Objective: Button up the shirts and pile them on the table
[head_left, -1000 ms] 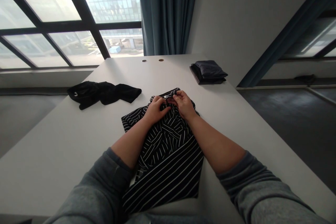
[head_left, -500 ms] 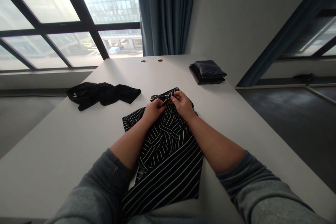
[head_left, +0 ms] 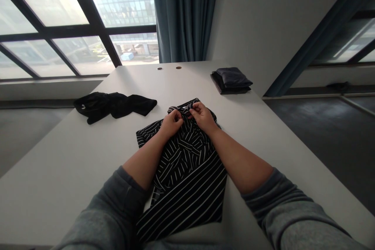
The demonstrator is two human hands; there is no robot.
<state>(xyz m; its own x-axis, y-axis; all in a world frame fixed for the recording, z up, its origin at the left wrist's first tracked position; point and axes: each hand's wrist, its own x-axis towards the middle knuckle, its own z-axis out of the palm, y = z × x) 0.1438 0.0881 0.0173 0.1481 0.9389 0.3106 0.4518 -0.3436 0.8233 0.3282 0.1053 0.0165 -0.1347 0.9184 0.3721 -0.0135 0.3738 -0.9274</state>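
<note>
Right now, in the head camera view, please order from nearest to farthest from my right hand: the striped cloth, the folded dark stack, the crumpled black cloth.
1. Striped cloth: under the right hand, touching it.
2. Folded dark stack: ahead, to the right.
3. Crumpled black cloth: farther off, to the left.

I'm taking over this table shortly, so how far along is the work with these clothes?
Done: a folded dark stack sits at the far end of the white table. In hand: the left hand and right hand pinch the gathered top of a black-and-white striped garment. Left: a crumpled black garment lies unfolded.
</note>
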